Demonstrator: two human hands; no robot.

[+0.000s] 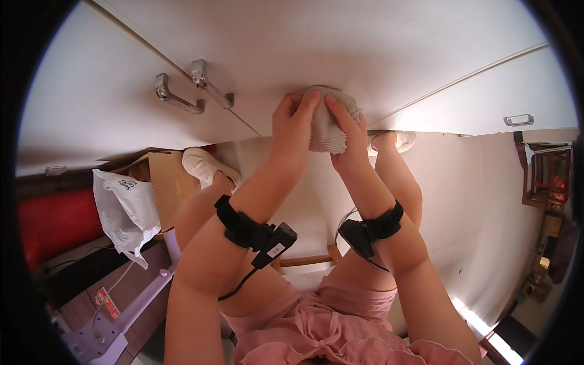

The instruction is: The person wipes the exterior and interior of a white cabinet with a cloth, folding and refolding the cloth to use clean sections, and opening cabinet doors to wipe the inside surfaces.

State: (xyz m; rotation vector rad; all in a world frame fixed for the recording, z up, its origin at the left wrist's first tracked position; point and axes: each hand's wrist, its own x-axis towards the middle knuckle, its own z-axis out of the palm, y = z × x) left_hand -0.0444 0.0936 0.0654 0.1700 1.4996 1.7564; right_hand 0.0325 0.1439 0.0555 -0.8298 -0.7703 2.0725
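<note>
Both of my hands grip a folded grey ribbed cloth [329, 130] with a frayed edge, in front of a white cabinet door. My left hand [294, 121] has its thumb and fingers on the cloth's left side. On the right side, my right hand [350, 130] pinches it, thumb on top and fingers partly hidden behind the fabric. The white cabinet door [292, 50] rises just beyond the cloth; whether they touch is unclear. Each forearm wears a black strap with a small black device, one at the left [255, 235] and one at the right [372, 230].
Chrome handles [180, 98] stand out from the doors at the left. A cardboard box [171, 187], a white plastic bag [125, 210], a red object [59, 223] and a lilac metal frame [141, 296] lie to the left. Wooden furniture [543, 178] stands far right.
</note>
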